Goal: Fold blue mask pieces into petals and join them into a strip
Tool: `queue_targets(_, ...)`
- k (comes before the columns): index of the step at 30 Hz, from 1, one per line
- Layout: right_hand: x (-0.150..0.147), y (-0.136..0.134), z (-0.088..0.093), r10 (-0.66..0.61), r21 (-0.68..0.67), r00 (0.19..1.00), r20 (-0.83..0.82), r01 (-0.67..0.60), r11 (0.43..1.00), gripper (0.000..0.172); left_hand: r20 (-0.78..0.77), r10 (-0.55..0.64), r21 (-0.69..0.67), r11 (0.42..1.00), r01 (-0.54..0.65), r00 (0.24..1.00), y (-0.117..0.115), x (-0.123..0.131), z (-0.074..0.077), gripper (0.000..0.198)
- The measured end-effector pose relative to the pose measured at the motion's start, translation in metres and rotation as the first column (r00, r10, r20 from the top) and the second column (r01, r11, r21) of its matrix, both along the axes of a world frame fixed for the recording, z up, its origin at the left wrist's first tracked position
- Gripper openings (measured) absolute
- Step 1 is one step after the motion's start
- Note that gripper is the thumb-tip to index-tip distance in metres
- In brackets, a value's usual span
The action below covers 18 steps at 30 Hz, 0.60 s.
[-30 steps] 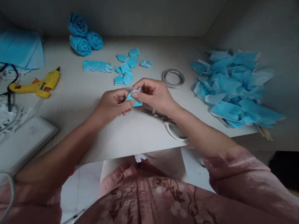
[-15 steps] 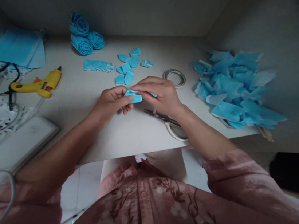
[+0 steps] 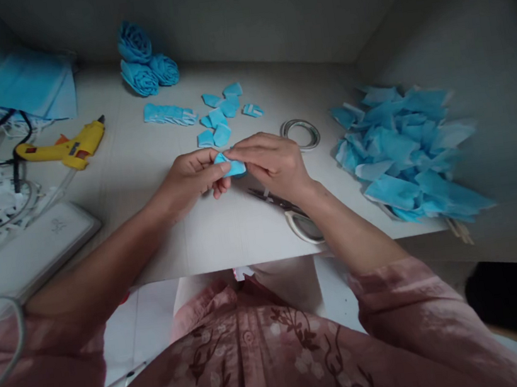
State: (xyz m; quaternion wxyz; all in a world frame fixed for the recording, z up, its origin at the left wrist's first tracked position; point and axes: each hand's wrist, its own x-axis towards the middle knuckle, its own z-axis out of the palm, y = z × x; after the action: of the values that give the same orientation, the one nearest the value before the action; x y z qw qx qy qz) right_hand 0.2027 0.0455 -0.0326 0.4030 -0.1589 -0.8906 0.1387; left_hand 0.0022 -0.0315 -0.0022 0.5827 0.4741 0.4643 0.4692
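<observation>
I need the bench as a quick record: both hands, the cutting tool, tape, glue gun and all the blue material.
Left hand: pinches a small blue piece
Right hand: fingertips at that piece's upper edge; whether they grip it is unclear
Scissors: on the table, partly hidden by the right arm
Tape roll: lying flat, beyond the right hand
Glue gun: yellow, lying at left
Roses: three, blue, at the back
Loose blue pieces: scattered beyond the hands
Heap of blue material: far right

Pale table holds blue roses near back edge, yellow glue gun toward left edge, scissors near front edge.
</observation>
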Motion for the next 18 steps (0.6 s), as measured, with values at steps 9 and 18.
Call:
queue_targets(9, -0.002, 0.000, -0.002, -0.028, 0.007, 1.000, -0.003, 0.028, 1.000, 0.042, 0.012, 0.015, 0.004, 1.000, -0.015, 1.000, 0.001, 0.000, -0.003, 0.024)
queue_targets(18, -0.003, -0.011, 0.003, -0.117, -0.283, 0.993, -0.013, 0.109, 0.953, 0.048, 0.011, 0.074, 0.063, 0.995, -0.075, 0.997, 0.005, -0.003, -0.008, 0.016)
